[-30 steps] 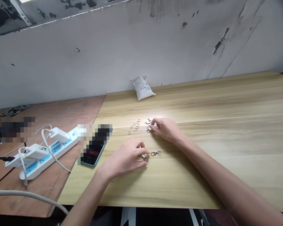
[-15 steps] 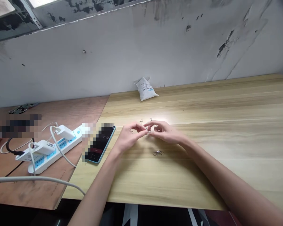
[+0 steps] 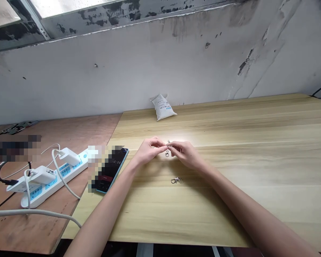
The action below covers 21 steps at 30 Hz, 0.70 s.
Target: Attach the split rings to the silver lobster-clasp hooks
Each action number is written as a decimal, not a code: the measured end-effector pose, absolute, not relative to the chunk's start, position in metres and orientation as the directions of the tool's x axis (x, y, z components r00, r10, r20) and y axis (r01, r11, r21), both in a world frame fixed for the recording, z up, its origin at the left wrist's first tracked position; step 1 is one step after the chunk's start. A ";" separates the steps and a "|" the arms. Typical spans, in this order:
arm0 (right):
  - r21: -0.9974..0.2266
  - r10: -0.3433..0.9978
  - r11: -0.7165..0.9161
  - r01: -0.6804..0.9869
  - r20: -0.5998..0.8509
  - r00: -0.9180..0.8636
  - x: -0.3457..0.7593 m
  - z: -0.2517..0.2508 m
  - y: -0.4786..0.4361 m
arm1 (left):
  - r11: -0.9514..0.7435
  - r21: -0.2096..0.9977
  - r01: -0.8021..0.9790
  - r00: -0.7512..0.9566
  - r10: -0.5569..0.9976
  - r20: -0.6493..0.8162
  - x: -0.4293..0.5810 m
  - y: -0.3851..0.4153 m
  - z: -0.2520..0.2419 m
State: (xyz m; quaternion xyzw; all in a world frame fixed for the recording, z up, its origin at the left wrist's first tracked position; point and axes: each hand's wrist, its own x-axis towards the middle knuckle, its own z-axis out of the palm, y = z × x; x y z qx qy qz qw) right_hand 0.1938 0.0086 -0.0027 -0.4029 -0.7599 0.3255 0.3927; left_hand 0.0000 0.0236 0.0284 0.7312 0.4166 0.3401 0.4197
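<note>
My left hand and my right hand meet fingertip to fingertip over the light wooden table. Both pinch a small metal clasp that hangs between them. My left fingers are closed at its top; whether they also hold a small ring is too fine to see. One finished metal clasp with a ring lies on the table just in front of my hands. The loose rings and clasps behind my hands are mostly hidden.
A small white packet leans near the wall at the table's back. A phone with a blue case lies at the table's left edge. On the reddish board to the left sits a white power strip with chargers and cables.
My left hand left the table near the finished clasp and rose to meet my right hand; the two now pinch one clasp together. The view tilted slightly.
</note>
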 end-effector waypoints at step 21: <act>-0.798 0.826 0.533 0.282 0.416 -0.381 0.189 0.016 -0.006 | -0.500 0.513 0.698 0.215 0.829 0.516 -0.005 0.005 0.021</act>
